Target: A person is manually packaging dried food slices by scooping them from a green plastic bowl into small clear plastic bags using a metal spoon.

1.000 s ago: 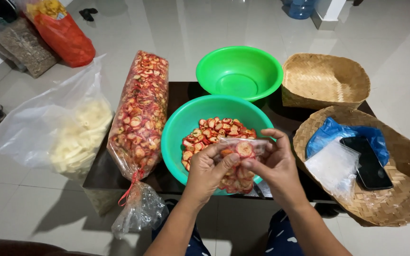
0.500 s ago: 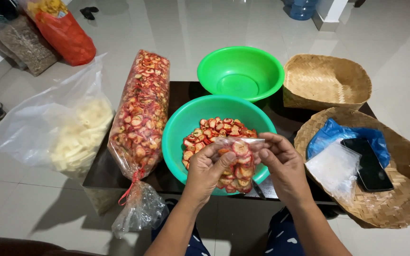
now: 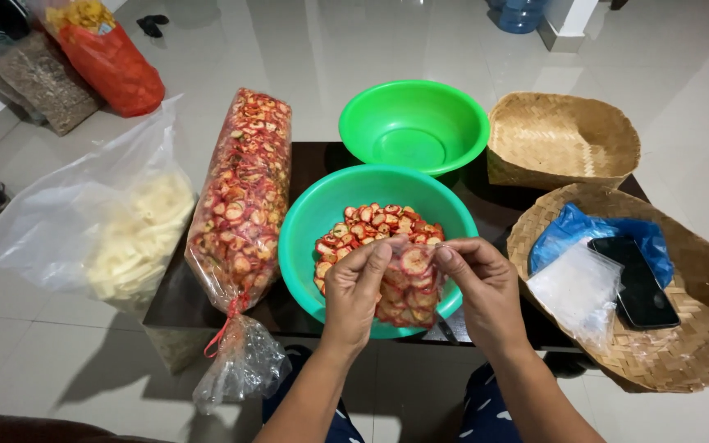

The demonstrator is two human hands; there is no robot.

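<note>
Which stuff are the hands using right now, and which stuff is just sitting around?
In use:
- left hand and right hand, each with a grip on the small clear plastic bag of red chips
- teal plastic bowl of red chips

Sitting around:
- empty green plastic bowl
- long clear bag of red chips
- two woven baskets
- black phone

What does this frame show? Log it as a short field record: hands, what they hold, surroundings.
left hand: left hand pinches the top of a small clear bag of red chips
right hand: right hand pinches the same bag's other side
below the bag: teal bowl holding loose red chips
behind it: green bowl, nothing visible inside
left of bowl: long tied bag of red chips
right: woven tray with phone
</note>
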